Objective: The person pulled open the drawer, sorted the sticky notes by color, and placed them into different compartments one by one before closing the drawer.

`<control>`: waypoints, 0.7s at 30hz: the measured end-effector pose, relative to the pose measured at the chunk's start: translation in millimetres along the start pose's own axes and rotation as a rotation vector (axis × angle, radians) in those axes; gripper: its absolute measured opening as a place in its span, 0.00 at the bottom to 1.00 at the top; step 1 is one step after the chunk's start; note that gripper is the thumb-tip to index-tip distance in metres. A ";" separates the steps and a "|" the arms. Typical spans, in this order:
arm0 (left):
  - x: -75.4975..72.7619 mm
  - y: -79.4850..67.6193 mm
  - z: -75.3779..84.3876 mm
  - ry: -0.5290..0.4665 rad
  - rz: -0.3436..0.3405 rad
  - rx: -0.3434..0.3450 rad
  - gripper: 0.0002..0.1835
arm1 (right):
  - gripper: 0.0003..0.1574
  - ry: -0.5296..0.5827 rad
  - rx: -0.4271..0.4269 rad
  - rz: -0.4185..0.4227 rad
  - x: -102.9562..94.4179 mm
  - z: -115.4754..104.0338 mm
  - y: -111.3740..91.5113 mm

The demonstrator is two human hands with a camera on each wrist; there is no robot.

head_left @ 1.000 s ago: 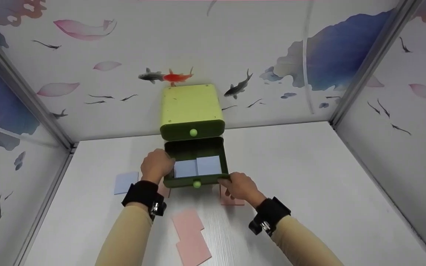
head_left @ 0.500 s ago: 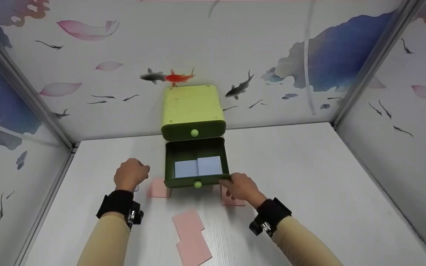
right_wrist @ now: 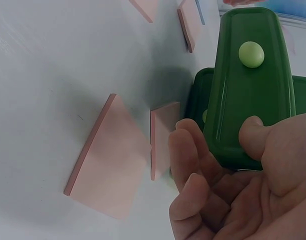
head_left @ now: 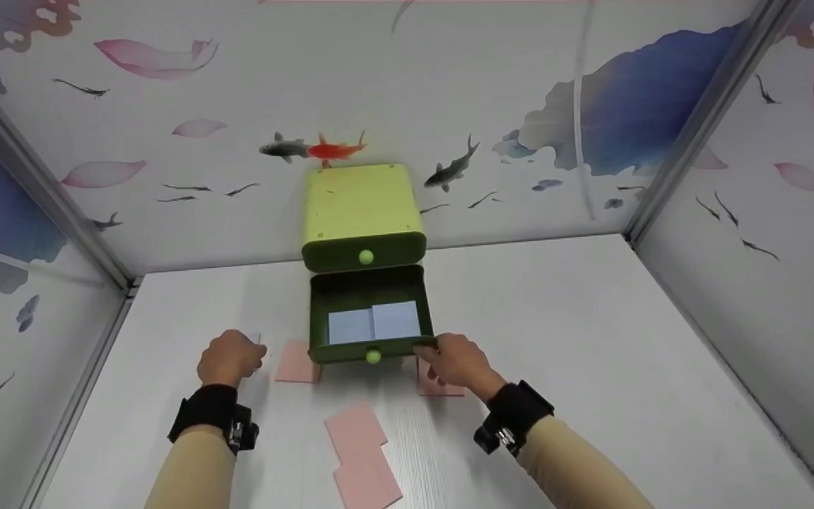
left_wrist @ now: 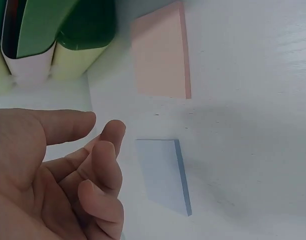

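A green drawer (head_left: 340, 353) stands pulled out from a small cabinet (head_left: 361, 201) with a yellow-green top. Inside it, two light-blue square pads (head_left: 396, 320), like sticky-note pads, lie side by side. My right hand (head_left: 460, 360) grips the drawer's front right corner, thumb (right_wrist: 254, 137) on the front panel. To the left of the drawer, my left hand (head_left: 230, 357) hovers low over the table, fingers loosely bent and holding nothing. Just beyond its fingertips in the left wrist view lies another blue pad (left_wrist: 163, 172), mostly hidden by the hand in the head view.
Pink pads lie around the drawer: one at its left (head_left: 297, 362), one partly under its right corner (head_left: 442, 385). Two overlapping pink pads (head_left: 368, 477) are nearer the front. The cabinet's upper drawer (head_left: 336, 253) is closed. Printed walls (head_left: 520, 212) enclose the white table (head_left: 555, 318).
My left hand has come out of the drawer and moved left and down to the blue pad on the table. My right hand keeps its grip on the drawer.
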State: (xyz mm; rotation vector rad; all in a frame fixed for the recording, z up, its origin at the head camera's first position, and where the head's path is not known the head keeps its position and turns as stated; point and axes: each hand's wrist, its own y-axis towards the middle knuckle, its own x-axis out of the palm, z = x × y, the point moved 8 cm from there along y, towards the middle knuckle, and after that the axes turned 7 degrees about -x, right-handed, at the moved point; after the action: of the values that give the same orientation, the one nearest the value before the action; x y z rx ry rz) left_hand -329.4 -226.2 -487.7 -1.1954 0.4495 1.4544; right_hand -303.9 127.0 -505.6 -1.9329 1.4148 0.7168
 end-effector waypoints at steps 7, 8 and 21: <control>2.8 11.3 -27.1 -0.046 0.004 -0.040 0.18 | 0.23 0.025 -0.027 0.020 0.6 2.1 -0.9; 3.6 12.8 -30.8 -0.047 0.002 -0.051 0.19 | 0.23 0.029 -0.026 0.024 0.8 3.0 -0.7; 13.9 23.2 -61.6 -0.121 0.063 -0.152 0.32 | 0.23 0.063 -0.048 0.030 0.9 2.4 -0.7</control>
State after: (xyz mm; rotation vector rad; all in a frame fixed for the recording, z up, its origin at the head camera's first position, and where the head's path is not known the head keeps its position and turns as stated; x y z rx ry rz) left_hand -322.5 -275.9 -532.6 -1.2138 0.3006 1.6287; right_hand -303.1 128.4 -507.8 -1.9906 1.4802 0.7156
